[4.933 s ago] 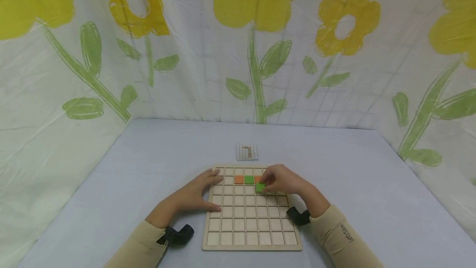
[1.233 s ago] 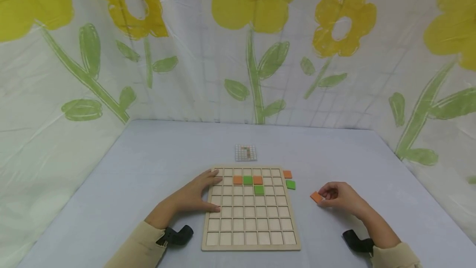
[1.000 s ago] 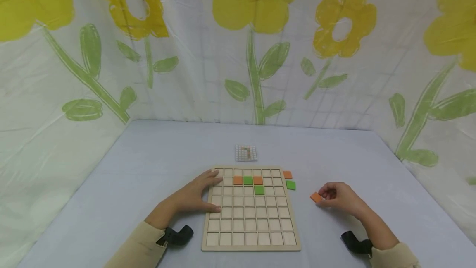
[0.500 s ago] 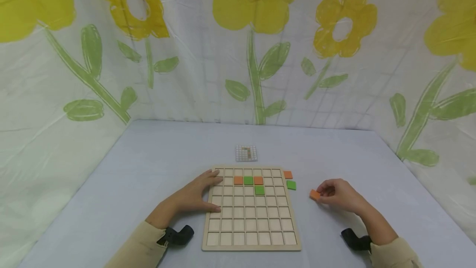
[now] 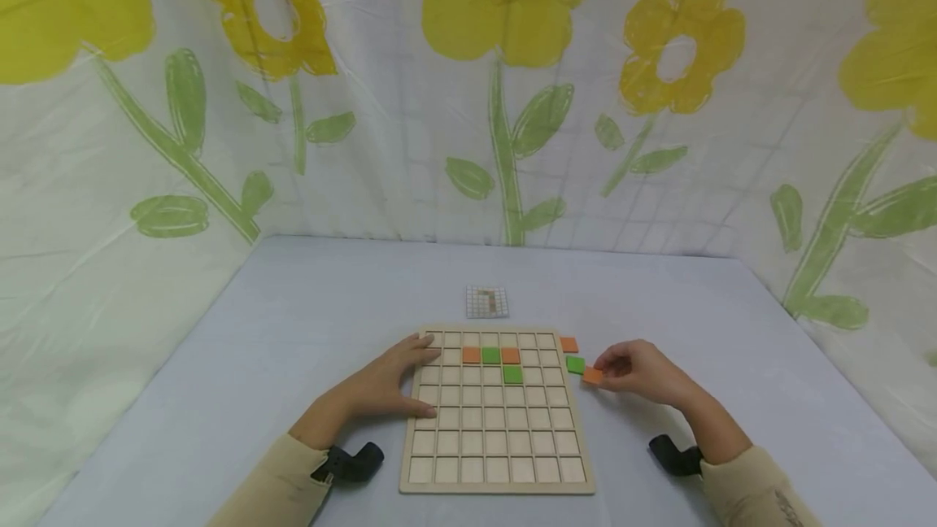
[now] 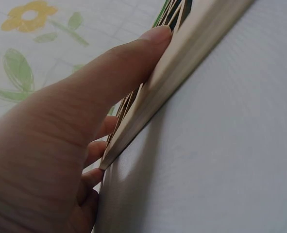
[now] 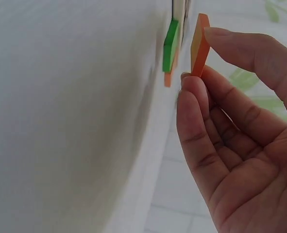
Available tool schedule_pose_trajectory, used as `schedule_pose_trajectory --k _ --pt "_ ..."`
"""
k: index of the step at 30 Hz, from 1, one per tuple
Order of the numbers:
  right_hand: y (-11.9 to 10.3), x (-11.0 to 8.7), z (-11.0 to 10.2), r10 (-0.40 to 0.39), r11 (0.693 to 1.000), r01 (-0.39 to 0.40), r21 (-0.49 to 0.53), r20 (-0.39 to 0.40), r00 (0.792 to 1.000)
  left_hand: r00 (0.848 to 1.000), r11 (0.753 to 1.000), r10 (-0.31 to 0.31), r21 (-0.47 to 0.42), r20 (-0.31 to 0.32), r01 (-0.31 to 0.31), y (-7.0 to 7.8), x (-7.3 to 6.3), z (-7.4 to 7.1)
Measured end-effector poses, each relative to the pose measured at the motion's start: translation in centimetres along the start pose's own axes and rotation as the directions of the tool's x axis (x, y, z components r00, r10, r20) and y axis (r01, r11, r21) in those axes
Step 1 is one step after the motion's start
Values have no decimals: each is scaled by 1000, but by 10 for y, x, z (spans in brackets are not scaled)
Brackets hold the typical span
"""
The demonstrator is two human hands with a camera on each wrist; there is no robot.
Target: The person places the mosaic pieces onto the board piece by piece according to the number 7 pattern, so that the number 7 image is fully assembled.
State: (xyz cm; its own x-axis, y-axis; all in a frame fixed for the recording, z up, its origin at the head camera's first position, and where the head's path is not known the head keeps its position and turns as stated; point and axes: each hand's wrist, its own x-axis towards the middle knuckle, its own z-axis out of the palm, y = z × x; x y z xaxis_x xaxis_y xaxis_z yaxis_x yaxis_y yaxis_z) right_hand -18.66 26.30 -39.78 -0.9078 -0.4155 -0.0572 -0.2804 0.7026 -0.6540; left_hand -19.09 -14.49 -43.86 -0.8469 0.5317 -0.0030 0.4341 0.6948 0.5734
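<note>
Fingers (image 7: pixel 192 116) of the right hand (image 5: pixel 644 368) are shown parted by no more than the piece between them: an orange tile (image 5: pixel 593 376) is pinched near its edges by the fingertips, most of both broad faces being left uncovered. The tile is held to the right of the gridded board (image 5: pixel 498 489), seemingly lifted above the table (image 5: pixel 351 283) and close to a loose green tile (image 5: pixel 576 365); beyond that, a second orange tile (image 5: pixel 569 345) lies just beside the board's right border. Fingers of the left hand (image 5: pixel 381 385) are spread along the board's left border, with nothing pinched; by this contact the board is probably steadied. Three seated tiles (image 5: pixel 490 356), orange, green, orange, are seen in the second row from the far side, and one seated green tile (image 5: pixel 513 375) in the cell on the near side of the last. For good placement, the pinched piece should be raised clear of the loose green one, squared to the grid, and lowered level into its cell, with release made only once all sides are within the dividers. The colours on the printed card (image 5: pixel 486 302) are too small to be read with certainty; it should be consulted before a cell is chosen.
</note>
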Motion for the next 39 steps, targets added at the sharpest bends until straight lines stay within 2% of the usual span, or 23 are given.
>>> schedule_pose_trajectory --k 7,20,32,39 --pt "-9 12 4 -85 996 85 2 34 996 1000 1000 1 5 2 -1 0 1 0" --pt "-37 31 18 -171 985 170 21 112 979 1000 1000 -7 -3 5 7 1 0 -1" --pt "-59 44 35 -201 980 194 54 198 959 1000 1000 15 -8 -1 -15 -1 0 0" --pt "-63 49 41 -209 977 211 13 212 955 1000 1000 11 0 -5 -11 0 0 -1"
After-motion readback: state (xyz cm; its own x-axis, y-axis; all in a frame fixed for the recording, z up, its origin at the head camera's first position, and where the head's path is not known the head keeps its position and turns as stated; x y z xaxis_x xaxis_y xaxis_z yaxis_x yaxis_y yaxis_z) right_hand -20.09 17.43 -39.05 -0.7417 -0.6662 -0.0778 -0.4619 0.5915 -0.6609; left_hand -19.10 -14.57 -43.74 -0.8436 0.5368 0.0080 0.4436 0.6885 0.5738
